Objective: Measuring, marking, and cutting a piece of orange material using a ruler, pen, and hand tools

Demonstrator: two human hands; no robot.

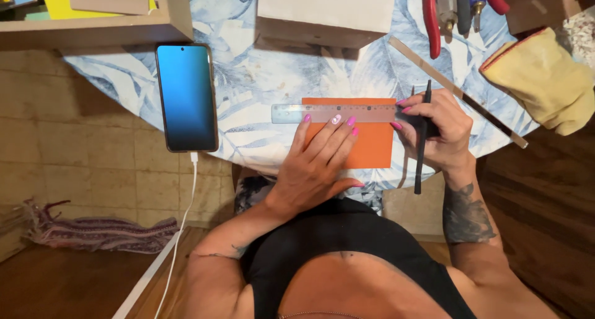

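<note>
Left hand [319,158] fingers spread flat on ruler [334,113] over orange card [372,142]; right hand [437,133] fingers grip black pen [421,151].

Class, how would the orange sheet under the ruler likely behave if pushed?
The orange sheet looks thin and flat, so probably light and bendy. The left hand pins the ruler across it, hinting it slides easily on the tablecloth.

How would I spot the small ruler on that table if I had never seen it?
Start at the leaf-patterned tablecloth and find the orange sheet near its front edge. The small ruler lies along that sheet's top edge, pinned by the left hand. Unlike the longer strip lying diagonally to the right, it is short, translucent and level.
</note>
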